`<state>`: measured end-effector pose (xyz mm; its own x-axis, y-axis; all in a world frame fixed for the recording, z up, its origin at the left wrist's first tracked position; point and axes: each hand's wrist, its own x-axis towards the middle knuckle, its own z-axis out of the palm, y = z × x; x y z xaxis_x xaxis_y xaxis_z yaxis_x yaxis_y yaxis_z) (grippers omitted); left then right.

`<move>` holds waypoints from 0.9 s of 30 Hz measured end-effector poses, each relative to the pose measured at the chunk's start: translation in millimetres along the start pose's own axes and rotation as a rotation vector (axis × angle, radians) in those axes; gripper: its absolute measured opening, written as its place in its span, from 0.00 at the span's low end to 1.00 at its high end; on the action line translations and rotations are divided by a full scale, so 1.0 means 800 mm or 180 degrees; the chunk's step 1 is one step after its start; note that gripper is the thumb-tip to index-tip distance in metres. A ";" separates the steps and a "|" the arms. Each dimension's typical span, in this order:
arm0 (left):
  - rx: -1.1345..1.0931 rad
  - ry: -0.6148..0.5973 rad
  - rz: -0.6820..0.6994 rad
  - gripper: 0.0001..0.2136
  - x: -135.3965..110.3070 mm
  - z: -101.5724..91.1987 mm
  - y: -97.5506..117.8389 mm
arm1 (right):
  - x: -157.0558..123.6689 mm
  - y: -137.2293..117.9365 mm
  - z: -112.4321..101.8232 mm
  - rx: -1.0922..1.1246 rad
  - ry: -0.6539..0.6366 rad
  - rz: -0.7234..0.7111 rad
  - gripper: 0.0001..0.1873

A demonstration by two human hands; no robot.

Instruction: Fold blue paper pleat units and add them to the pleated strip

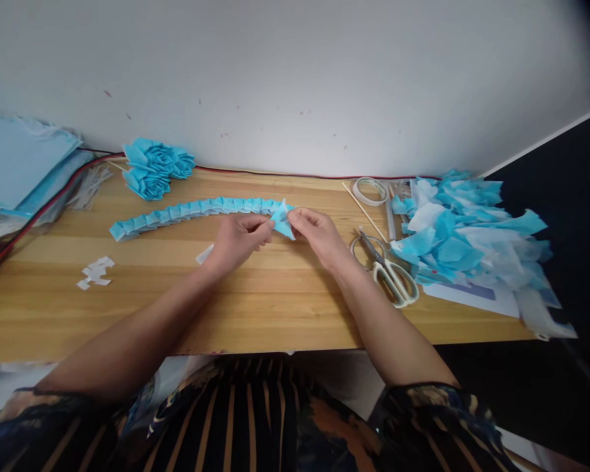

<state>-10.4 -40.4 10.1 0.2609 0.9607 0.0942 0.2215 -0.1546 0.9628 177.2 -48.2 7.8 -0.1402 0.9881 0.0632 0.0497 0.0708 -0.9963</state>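
Observation:
Between my two hands is a small blue fabric piece (284, 223), pinched from both sides above the table. My left hand (240, 239) is closed on its left edge with thumb and fingers. On its upper right, my right hand (317, 231) pinches it too. Just behind lies a long curved strip of overlapping folded blue pieces (191, 210), its right end partly hidden by the held piece. A small white slip (205, 254) rests beside my left wrist.
Blue fabric flowers (157, 167) lie by the wall. At right are scissors (386, 269), a tape roll (370, 190), a thin stick (366, 213) and a heap of blue and white pieces (457, 229). White bits (97, 271) and stacked blue sheets (24, 160) lie left.

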 end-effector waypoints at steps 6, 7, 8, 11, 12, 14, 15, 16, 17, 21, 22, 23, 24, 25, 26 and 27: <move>-0.0010 -0.0032 0.0020 0.16 -0.002 0.002 0.003 | 0.002 0.006 -0.001 -0.0294 0.0175 -0.0144 0.18; -0.0085 -0.0041 -0.0046 0.16 -0.001 0.002 0.003 | 0.002 0.006 0.000 -0.0317 0.0210 -0.0208 0.17; -0.0161 -0.0052 -0.0109 0.16 0.000 0.002 0.003 | 0.002 0.006 0.000 -0.0333 0.0246 -0.0271 0.16; -0.0222 0.0050 -0.0115 0.13 0.005 0.000 0.003 | 0.005 0.007 -0.002 -0.0316 0.0384 -0.0398 0.14; -0.0099 0.0175 -0.0008 0.13 0.006 -0.001 0.005 | 0.007 0.008 -0.004 -0.0292 0.0447 -0.0409 0.14; 0.0370 0.0493 0.0378 0.12 0.001 -0.007 0.015 | 0.012 0.013 -0.009 -0.0221 0.0571 -0.0397 0.15; 0.0699 0.0606 0.0621 0.13 -0.005 -0.011 0.024 | 0.015 0.016 -0.012 -0.0182 0.0617 -0.0379 0.16; 0.0989 0.0643 0.0868 0.13 -0.016 -0.016 0.036 | 0.018 0.020 -0.015 -0.0148 0.0636 -0.0357 0.17; 0.1184 0.0542 0.1076 0.13 -0.030 -0.021 0.050 | 0.020 0.023 -0.017 -0.0122 0.0642 -0.0330 0.17; 0.1159 -0.1040 0.1655 0.10 -0.113 -0.036 0.098 | 0.025 0.031 -0.019 0.0002 0.0638 -0.0300 0.17; 0.1043 -0.1617 0.1600 0.09 -0.135 -0.036 0.100 | 0.026 0.032 -0.018 0.0039 0.0636 -0.0307 0.17; 0.0876 -0.2141 0.1519 0.10 -0.156 -0.033 0.097 | 0.027 0.033 -0.018 0.0076 0.0628 -0.0315 0.16; 0.0700 -0.2518 0.1373 0.10 -0.175 -0.027 0.088 | 0.027 0.034 -0.018 0.0109 0.0615 -0.0321 0.16; 0.0571 -0.2747 0.1187 0.11 -0.192 -0.020 0.072 | 0.029 0.035 -0.019 0.0144 0.0598 -0.0323 0.16; 0.0500 -0.2845 0.1015 0.12 -0.206 -0.010 0.051 | 0.030 0.036 -0.019 0.0183 0.0582 -0.0325 0.16; 0.0456 -0.2810 0.0820 0.13 -0.218 0.000 0.026 | 0.031 0.038 -0.020 0.0220 0.0568 -0.0318 0.16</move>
<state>-51.0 -211.1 13.3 0.9254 0.3785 0.0174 0.1559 -0.4222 0.8930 190.7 -19.3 -19.8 0.0368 0.9856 0.1651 -0.0244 0.1660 -0.9858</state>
